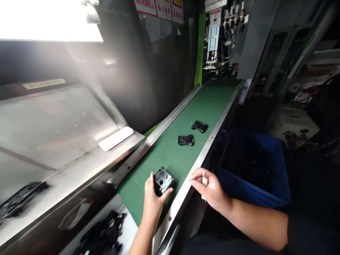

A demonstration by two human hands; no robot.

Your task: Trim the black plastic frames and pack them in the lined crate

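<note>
Over the near end of the green conveyor belt, my left hand (153, 198) grips a small black molded plastic part (163, 180) between thumb and fingers; light glints off its upper face. Curled closed above the belt's right metal rail, my right hand (211, 189) holds a slim beige tool (204, 180), whose kind I cannot make out. Farther along the belt lie two similar parts, a nearer black plastic part (185, 140) and a farther one (199, 126).
Left of the belt, a metal ledge (79, 159) carries a white bar-shaped object (116, 138) and a larger black part (22, 199). Black pieces (103, 233) are heaped below the belt's near end. A blue bin (281, 166) stands at right. Machine tooling (211, 60) hangs beyond the belt's far end.
</note>
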